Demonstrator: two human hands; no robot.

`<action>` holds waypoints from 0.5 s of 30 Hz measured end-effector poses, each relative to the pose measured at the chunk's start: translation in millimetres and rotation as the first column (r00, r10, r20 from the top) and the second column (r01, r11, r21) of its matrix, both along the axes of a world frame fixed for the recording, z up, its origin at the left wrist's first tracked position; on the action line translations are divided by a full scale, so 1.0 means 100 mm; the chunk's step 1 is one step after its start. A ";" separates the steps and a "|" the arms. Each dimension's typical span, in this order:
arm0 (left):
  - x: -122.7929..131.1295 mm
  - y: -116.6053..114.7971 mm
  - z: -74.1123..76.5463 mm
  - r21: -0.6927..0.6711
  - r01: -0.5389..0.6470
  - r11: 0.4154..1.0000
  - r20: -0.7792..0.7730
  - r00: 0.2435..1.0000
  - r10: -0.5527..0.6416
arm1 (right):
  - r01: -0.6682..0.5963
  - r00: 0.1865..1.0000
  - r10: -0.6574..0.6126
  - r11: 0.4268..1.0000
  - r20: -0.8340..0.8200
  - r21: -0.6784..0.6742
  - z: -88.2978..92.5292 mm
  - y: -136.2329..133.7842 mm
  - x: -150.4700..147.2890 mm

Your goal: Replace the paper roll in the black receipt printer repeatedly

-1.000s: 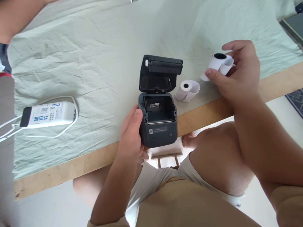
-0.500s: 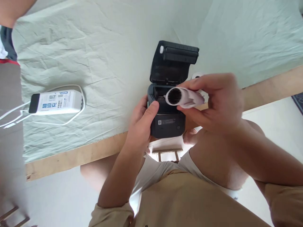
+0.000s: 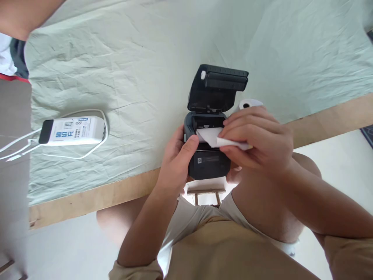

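Note:
A small black label printer (image 3: 209, 161) sits at the table's front edge with its lid (image 3: 217, 87) swung up. My left hand (image 3: 175, 163) grips the printer's left side. My right hand (image 3: 259, 136) is closed on a white paper roll (image 3: 212, 137) and presses it into the printer's open bay; a strip of paper sticks out under my fingers. A second white paper roll (image 3: 247, 104) lies on the cloth just behind my right hand.
A pale green cloth (image 3: 131, 77) covers the wooden table (image 3: 87, 200). A white charger block (image 3: 72, 131) with white cables lies at the left. Another person's arm (image 3: 20, 15) shows at the top left. My knees are under the table edge.
My right hand carried the paper roll from the right side of the cloth over to the printer and lowered it into the open bay. My left hand stayed on the printer.

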State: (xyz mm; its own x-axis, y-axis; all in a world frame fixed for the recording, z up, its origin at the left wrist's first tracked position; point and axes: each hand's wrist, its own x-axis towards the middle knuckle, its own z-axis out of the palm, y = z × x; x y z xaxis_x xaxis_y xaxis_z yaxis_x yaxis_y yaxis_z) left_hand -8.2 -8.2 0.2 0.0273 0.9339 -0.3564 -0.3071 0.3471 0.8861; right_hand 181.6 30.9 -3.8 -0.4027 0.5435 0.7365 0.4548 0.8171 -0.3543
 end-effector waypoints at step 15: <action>-0.02 0.00 -0.06 0.062 0.014 0.998 0.009 1.000 -0.015 | -0.049 0.998 0.047 0.996 0.030 0.069 -0.17 -0.18 0.00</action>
State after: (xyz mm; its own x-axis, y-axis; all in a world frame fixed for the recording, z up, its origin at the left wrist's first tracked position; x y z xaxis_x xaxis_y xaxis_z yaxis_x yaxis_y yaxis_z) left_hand -10.3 -7.8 -6.1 0.0442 0.9537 -0.2973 -0.3107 0.2960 0.9032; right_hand 181.9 12.5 -20.4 -0.4484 0.4708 0.7598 0.4232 0.8606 -0.2834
